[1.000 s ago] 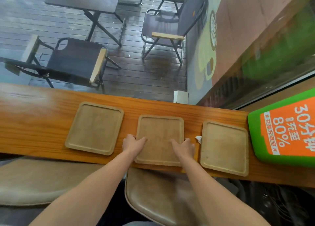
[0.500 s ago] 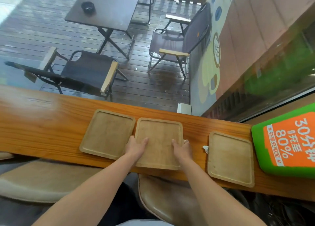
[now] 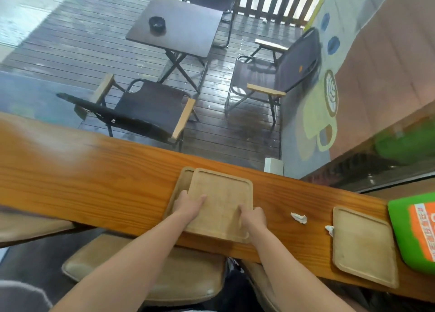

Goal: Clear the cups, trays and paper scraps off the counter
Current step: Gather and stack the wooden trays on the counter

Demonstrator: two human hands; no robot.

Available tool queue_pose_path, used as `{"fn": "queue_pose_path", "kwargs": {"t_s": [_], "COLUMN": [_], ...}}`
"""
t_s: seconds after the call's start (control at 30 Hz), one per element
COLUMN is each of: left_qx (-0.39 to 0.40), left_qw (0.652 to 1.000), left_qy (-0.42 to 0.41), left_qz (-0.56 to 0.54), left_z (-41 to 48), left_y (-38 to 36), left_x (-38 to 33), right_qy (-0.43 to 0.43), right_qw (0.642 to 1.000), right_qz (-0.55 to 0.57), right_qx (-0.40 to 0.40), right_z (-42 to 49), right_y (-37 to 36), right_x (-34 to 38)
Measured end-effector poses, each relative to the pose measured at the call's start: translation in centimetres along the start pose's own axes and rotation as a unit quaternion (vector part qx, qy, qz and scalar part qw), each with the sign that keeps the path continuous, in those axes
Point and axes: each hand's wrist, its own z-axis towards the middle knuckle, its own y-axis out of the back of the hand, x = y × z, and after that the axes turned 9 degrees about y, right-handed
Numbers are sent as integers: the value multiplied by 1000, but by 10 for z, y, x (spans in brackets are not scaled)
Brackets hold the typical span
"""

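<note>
A square wooden tray (image 3: 223, 198) lies almost fully on top of a second wooden tray (image 3: 182, 182), whose left rim shows beneath it, on the long wooden counter (image 3: 94, 182). My left hand (image 3: 189, 207) grips the top tray's left edge and my right hand (image 3: 253, 218) grips its right edge. A third wooden tray (image 3: 363, 245) rests on the counter to the right. Two crumpled white paper scraps lie between them: one scrap (image 3: 299, 217) on bare counter, a smaller scrap (image 3: 329, 229) against the third tray's left rim.
A green and orange sign (image 3: 414, 229) stands at the counter's right end. Tan padded stools (image 3: 164, 274) sit below the near edge. Beyond the counter's glass are dark folding chairs (image 3: 150, 109) and a dark table (image 3: 176, 24) with an ashtray.
Both hands have slid the middle tray left onto the left tray, so the two now overlap. A paper scrap once hidden beside the tray now lies exposed. The view shifted left.
</note>
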Motion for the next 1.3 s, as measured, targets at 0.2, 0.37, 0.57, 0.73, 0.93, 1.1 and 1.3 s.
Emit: {"fn": "queue_pose_path", "kwargs": {"t_s": [0.2,0.37,0.57,0.73,0.93,1.1,1.3], "left_qx": [26,38,29,-18,-71,-97,-36], "left_qw": [1000,999,998,991,976,951,972], "left_qy": [5,-1,-9,-46,-62,-66,-62], "left_qz": [13,28,60,121,195,287,224], "left_z": [29,42,45,42,43,44,49], "left_y": [32,37,40,39,40,42,50], "left_x": [4,4,6,6,13,17,15], "right_qy": [-20,-31,-15,4,-34,-57,-73], "right_qw": [1000,999,999,999,995,991,988], "right_qz": [12,36,48,41,86,118,137], "right_qx": [-6,-10,-13,-18,-26,-30,-16], "right_z": [-1,1,-2,-7,-11,-13,-16], "right_y": [-38,-52,-59,-59,-67,-65,-58], "right_x": [10,9,9,15,16,14,13]}}
